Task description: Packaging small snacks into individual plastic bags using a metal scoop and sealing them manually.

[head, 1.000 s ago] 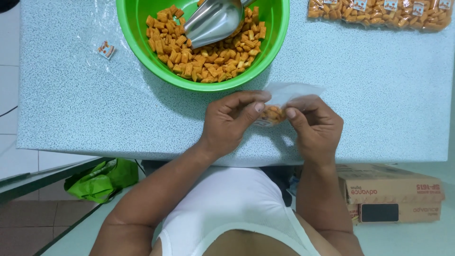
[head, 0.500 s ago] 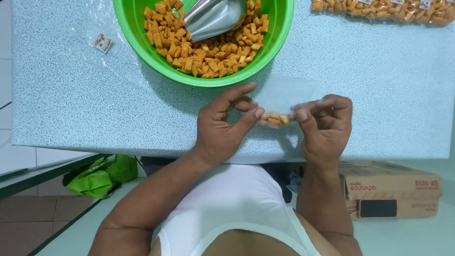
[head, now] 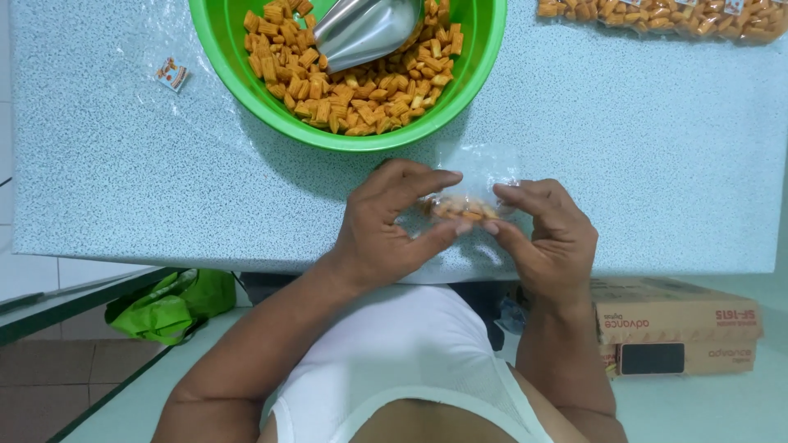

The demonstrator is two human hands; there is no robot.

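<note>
Bag: you hold a small clear plastic bag (head: pixel 474 190) — thin, crinkled, its upper part empty and standing up off the table.
Contents: a little heap of orange ridged snack pieces (head: pixel 456 210) sits at its bottom.
Place: near the table's front edge, just below the green bowl — pinched between your two hands.

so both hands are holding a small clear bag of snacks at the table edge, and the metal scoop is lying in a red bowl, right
Not quite: the bowl is green, not red, as the head view shows. The rest holds: the left hand and right hand hold the small clear bag of orange snacks at the table edge, and the metal scoop lies in that bowl on the snacks.
</note>
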